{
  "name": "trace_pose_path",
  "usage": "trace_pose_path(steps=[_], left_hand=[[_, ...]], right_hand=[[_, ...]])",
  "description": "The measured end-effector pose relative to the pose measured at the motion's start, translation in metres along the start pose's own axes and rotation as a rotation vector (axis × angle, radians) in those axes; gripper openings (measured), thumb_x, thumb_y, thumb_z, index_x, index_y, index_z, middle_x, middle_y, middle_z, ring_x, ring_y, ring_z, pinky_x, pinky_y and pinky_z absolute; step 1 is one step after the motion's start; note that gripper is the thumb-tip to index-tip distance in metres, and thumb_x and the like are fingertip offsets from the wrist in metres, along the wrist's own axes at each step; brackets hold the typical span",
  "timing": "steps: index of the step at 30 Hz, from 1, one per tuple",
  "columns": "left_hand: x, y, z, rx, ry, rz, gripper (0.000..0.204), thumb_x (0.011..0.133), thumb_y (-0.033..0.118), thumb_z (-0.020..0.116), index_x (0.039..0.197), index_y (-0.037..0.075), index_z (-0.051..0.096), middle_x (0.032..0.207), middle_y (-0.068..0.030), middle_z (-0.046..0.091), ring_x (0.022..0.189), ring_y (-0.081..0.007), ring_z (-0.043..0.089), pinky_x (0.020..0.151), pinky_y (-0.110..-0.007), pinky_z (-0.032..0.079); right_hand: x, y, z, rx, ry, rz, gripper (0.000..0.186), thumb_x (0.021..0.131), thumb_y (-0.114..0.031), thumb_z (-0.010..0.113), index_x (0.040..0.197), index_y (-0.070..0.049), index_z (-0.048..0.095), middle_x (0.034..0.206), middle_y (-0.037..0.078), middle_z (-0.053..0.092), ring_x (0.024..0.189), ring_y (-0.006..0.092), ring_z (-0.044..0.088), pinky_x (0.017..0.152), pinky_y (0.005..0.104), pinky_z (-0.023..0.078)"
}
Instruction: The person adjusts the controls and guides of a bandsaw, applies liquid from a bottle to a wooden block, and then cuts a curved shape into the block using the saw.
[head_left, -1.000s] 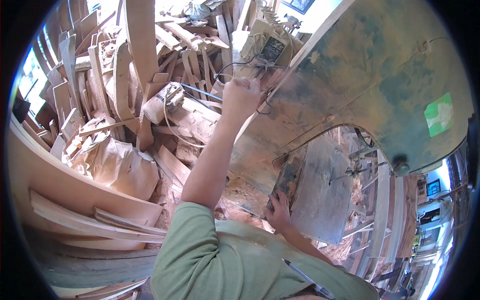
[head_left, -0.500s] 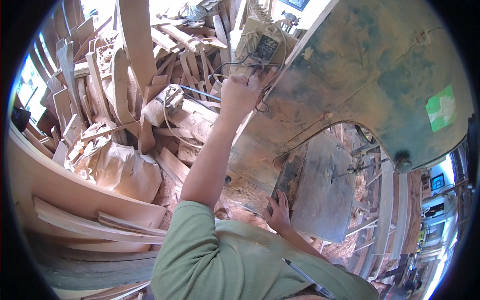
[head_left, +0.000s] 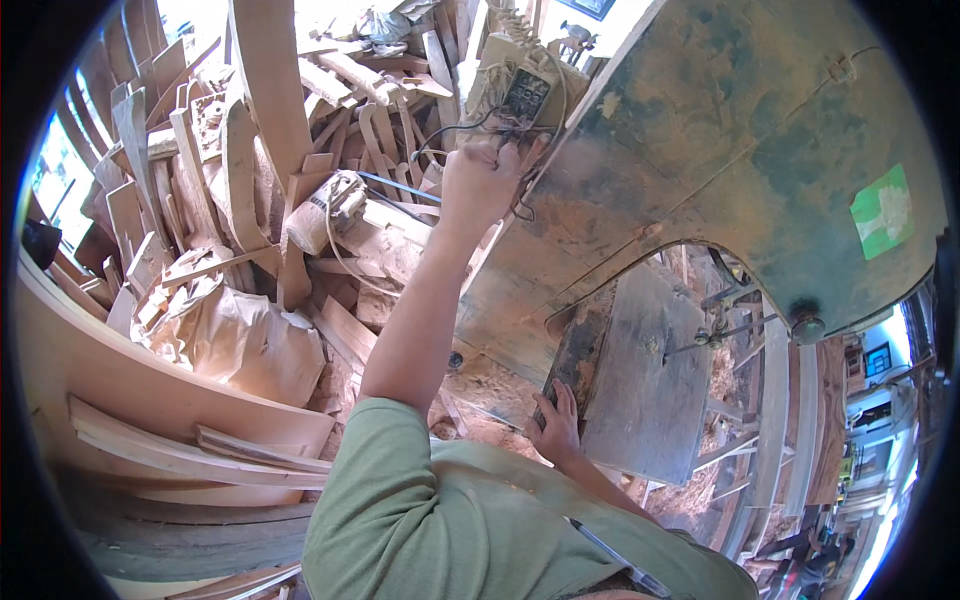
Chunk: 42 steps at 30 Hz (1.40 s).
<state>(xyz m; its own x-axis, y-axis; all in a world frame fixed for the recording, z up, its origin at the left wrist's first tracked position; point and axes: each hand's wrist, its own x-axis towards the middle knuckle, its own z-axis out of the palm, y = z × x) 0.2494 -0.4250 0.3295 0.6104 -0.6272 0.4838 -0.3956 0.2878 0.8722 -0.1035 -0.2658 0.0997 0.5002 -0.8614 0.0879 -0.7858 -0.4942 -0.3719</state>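
My left arm reaches up along the edge of a large dusty green-grey machine body (head_left: 690, 150). At its end my left hand (head_left: 482, 182) is closed, beside a dark electrical box (head_left: 527, 95) with loose wires. What the fingers hold, if anything, is hidden. Lower down, my right hand (head_left: 556, 422) lies with fingers stretched on a dark, narrow ledge (head_left: 578, 350), next to a grey wooden board (head_left: 645, 370) in the machine's curved opening.
A dusty motor (head_left: 325, 212) with a cable sits among piled wood offcuts (head_left: 375, 130) at the left. Near it stands a dusty sack (head_left: 245, 335). Curved boards (head_left: 170, 445) lie at the lower left. A round knob (head_left: 806, 323) sticks out of the machine at the right.
The view has shifted slightly. My left hand stays by the electrical box, and my right hand keeps its place on the ledge.
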Motion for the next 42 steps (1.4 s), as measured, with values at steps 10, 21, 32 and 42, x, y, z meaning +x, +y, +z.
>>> trace_pose_path(steps=[10, 21, 32, 42], left_hand=[[0.008, -0.025, 0.005, -0.024, -0.082, -0.106, 0.046, 0.097, 0.037, 0.065, 0.074, -0.002, 0.068, 0.061, -0.0118, 0.064, 0.057, -0.0177, 0.060, 0.058, -0.038, 0.046], [0.009, -0.012, 0.005, -0.098, -0.107, -0.055, 0.043, 0.100, 0.030, 0.062, 0.073, -0.002, 0.070, 0.059, -0.0024, 0.058, 0.056, -0.0092, 0.051, 0.055, -0.029, 0.039], [0.009, -0.020, 0.006, 0.097, -0.100, 0.142, 0.041, 0.098, 0.033, 0.063, 0.077, -0.002, 0.070, 0.061, -0.0055, 0.059, 0.059, -0.0128, 0.055, 0.058, -0.034, 0.041], [0.008, 0.003, -0.015, 0.056, 0.004, -0.039, 0.050, 0.097, 0.039, 0.065, 0.075, -0.005, 0.066, 0.059, -0.0119, 0.059, 0.056, -0.0170, 0.052, 0.059, -0.038, 0.045]], right_hand=[[-0.005, 0.007, 0.001, -0.032, 0.056, 0.043, 0.052, 0.080, -0.027, 0.075, 0.127, -0.007, 0.065, 0.154, 0.029, 0.033, 0.143, 0.0498, 0.031, 0.117, 0.0555, 0.031], [-0.006, 0.011, 0.002, 0.033, 0.094, -0.014, 0.047, 0.084, -0.027, 0.071, 0.125, -0.007, 0.065, 0.155, 0.026, 0.034, 0.144, 0.0471, 0.031, 0.119, 0.0540, 0.031], [-0.004, 0.009, 0.005, 0.037, 0.032, -0.059, 0.044, 0.083, -0.027, 0.073, 0.123, -0.009, 0.067, 0.153, 0.026, 0.036, 0.143, 0.0494, 0.031, 0.118, 0.0562, 0.030], [-0.002, 0.005, -0.001, 0.046, 0.067, -0.022, 0.040, 0.084, -0.029, 0.074, 0.118, -0.009, 0.069, 0.154, 0.026, 0.036, 0.144, 0.0481, 0.031, 0.118, 0.0544, 0.030]])
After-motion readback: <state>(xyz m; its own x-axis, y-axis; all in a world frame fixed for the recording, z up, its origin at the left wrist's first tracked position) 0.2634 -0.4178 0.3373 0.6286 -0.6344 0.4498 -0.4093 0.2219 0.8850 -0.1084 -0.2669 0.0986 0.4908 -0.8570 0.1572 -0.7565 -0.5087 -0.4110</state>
